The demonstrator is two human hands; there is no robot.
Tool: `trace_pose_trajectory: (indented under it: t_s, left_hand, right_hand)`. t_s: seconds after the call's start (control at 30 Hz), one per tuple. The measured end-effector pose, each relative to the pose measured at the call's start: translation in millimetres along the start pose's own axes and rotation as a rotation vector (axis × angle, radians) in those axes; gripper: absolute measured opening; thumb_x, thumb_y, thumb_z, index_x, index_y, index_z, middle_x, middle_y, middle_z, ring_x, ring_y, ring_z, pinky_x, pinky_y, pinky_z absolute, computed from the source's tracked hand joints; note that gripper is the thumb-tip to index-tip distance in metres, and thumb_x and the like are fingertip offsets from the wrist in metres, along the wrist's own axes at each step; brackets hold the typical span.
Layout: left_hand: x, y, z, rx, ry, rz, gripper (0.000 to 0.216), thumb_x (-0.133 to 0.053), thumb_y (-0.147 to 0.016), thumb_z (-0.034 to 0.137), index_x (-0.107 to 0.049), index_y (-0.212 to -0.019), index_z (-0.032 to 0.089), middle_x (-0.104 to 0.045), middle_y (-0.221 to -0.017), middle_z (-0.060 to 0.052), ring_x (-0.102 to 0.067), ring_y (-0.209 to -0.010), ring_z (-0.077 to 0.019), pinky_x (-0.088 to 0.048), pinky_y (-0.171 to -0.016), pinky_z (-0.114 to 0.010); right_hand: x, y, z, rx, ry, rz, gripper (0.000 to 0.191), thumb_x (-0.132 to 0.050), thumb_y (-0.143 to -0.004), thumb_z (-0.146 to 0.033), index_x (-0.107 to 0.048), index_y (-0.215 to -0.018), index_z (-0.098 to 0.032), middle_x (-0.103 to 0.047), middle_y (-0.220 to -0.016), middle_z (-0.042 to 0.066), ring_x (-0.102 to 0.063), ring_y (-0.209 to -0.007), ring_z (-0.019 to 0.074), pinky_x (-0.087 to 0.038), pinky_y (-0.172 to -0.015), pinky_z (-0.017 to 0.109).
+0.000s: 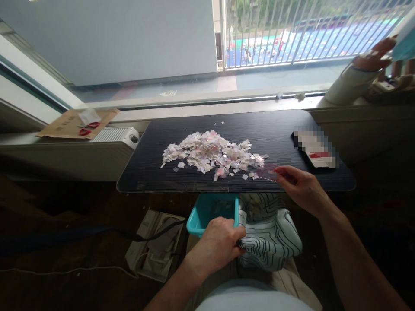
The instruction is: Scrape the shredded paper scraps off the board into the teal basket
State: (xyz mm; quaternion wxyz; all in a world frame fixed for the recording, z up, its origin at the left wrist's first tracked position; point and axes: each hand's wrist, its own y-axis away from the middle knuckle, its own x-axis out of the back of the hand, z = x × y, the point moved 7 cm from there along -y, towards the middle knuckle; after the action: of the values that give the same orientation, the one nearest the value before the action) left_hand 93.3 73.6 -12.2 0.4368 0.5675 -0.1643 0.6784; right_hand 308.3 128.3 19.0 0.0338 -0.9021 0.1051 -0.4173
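A heap of small white and pinkish paper scraps (209, 149) lies on the dark tabletop (155, 177). My right hand (301, 185) pinches a thin, clear pink plastic sheet (267, 172), whose far edge touches the scraps at the heap's right end. Below the table's front edge, my left hand (220, 242) is closed on the edge of a white bag with black wavy lines (272, 235), beside the rim of a teal plastic bin (197, 214). The bag's mouth gapes under the table, with some scraps visible inside. My left fingertips are partly hidden.
A phone-like dark object (316, 151), partly blurred out, lies at the table's right. Red-handled scissors (89, 128) rest on a brown paper envelope (68, 123) at left. An open box (158, 246) and a cable (71, 270) are on the floor. A figurine (350, 82) stands by the window.
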Motion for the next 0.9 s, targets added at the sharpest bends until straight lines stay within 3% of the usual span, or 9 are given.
trace_pose_trajectory:
  t_s: [0.17, 0.37, 0.57, 0.9]
  left_hand:
    - [0, 0, 0, 0.010, -0.004, -0.002, 0.015, -0.068, -0.078, 0.035, -0.062, -0.083, 0.022, -0.058, -0.072, -0.001, -0.056, -0.069, -0.0206, -0.039, -0.061, -0.028]
    - [-1, 0, 1, 0.002, -0.005, -0.007, 0.015, -0.069, -0.077, 0.034, -0.062, -0.083, 0.022, -0.059, -0.073, -0.001, -0.057, -0.070, -0.0207, -0.040, -0.061, -0.028]
    - [-1, 0, 0, 0.007, 0.008, -0.022, 0.016, -0.068, -0.078, 0.035, -0.062, -0.085, 0.022, -0.058, -0.073, -0.001, -0.056, -0.071, -0.0205, -0.041, -0.064, -0.028]
    - [0, -2, 1, 0.010, 0.012, -0.042, 0.015, -0.066, -0.080, 0.035, -0.062, -0.084, 0.021, -0.058, -0.073, -0.001, -0.057, -0.071, -0.0208, -0.042, -0.064, -0.028]
  right_hand:
    - [-2, 1, -1, 0.015, 0.031, -0.054, 0.019, -0.056, -0.079, -0.030, -0.069, -0.090, -0.021, -0.070, -0.074, 0.001, -0.061, -0.060, 0.0151, -0.046, -0.057, 0.025]
    - [-4, -5, -3, 0.003, -0.027, 0.001, 0.024, -0.055, -0.081, -0.033, -0.068, -0.096, -0.019, -0.070, -0.079, 0.003, -0.060, -0.062, 0.0146, -0.047, -0.061, 0.026]
    - [-11, -5, -11, 0.072, -0.008, -0.072, 0.021, -0.056, -0.081, -0.031, -0.069, -0.093, -0.020, -0.070, -0.076, 0.002, -0.059, -0.058, 0.0133, -0.045, -0.056, 0.024]
    - [0, -6, -5, 0.071, 0.042, 0.017, 0.024, -0.054, -0.081, -0.033, -0.069, -0.095, -0.020, -0.070, -0.076, 0.003, -0.059, -0.057, 0.0141, -0.046, -0.055, 0.025]
